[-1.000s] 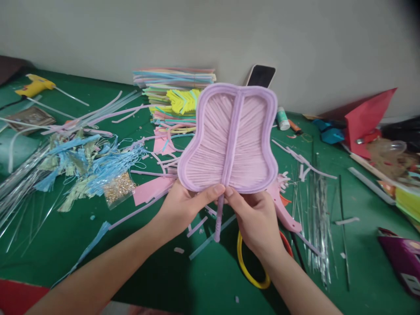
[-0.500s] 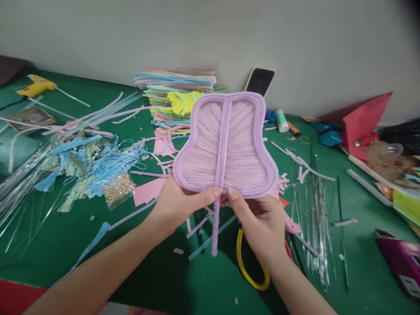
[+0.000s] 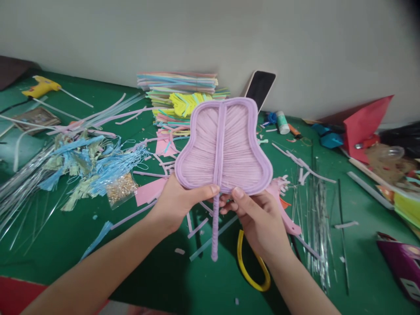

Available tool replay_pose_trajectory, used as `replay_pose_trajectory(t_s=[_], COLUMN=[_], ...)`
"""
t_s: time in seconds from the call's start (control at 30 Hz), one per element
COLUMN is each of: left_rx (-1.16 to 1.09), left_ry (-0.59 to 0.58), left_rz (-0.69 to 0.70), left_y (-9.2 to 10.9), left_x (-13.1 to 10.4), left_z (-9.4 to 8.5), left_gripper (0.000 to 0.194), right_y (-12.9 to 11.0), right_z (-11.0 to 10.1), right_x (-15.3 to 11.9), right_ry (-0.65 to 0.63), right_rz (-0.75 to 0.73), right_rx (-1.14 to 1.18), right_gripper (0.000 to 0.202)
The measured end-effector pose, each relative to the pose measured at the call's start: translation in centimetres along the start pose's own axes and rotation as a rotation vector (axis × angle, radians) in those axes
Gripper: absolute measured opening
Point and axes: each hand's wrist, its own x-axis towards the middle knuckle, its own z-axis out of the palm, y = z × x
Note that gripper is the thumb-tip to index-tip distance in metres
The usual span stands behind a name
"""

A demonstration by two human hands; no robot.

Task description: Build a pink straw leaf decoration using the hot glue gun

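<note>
A lilac hand fan [image 3: 236, 148], made of fuzzy pipe cleaners, is held up over the table, its wrapped handle [image 3: 215, 232] hanging straight down. It has a darker purple rim and a double centre rib. My left hand [image 3: 183, 197] grips the lower left edge, thumb in front near the top of the handle and fingers hidden behind. On the other side, my right hand [image 3: 259, 210] pinches the bottom edge just right of the handle, thumb on the front face. Below my right hand, a yellow curved loop [image 3: 252, 267] lies on the green table [image 3: 147, 271].
Bundled pipe cleaners [image 3: 177, 81] and a phone [image 3: 260, 87] are by the wall. Blue tassels [image 3: 111, 162], a bag of gold beads [image 3: 121, 190] and a yellow glue gun [image 3: 41, 86] lie left. Silvery wires [image 3: 316, 218] and a purple packet [image 3: 400, 262] are at right.
The fan has tilted and turned slightly, its upper part shifting left and a little down. My right hand has moved slightly, with more of its fingers showing beneath the fan's edge.
</note>
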Motion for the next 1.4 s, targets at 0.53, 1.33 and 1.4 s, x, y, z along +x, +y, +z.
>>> replay_pose_trajectory(t_s=[0.53, 1.33, 1.4], left_rx=[-0.120, 0.000, 0.011], left_ry=[0.133, 0.090, 0.084], left_rz=[-0.180, -0.073, -0.077], left_y=[1.3, 0.7, 0.7], left_x=[0.7, 0.4, 0.4], left_z=[-1.2, -0.5, -0.5], left_gripper=[0.039, 0.026, 0.028], right_y=[0.3, 2.8, 3.1], right_z=[-0.7, 0.2, 0.1], right_x=[0.5, 0.6, 0.6], right_ry=[0.033, 0.051, 0.050], right_rz=[0.044, 0.026, 0.030], right_rx=[-0.099, -0.106, -0.083], right_gripper=[0.020, 0.027, 0.025])
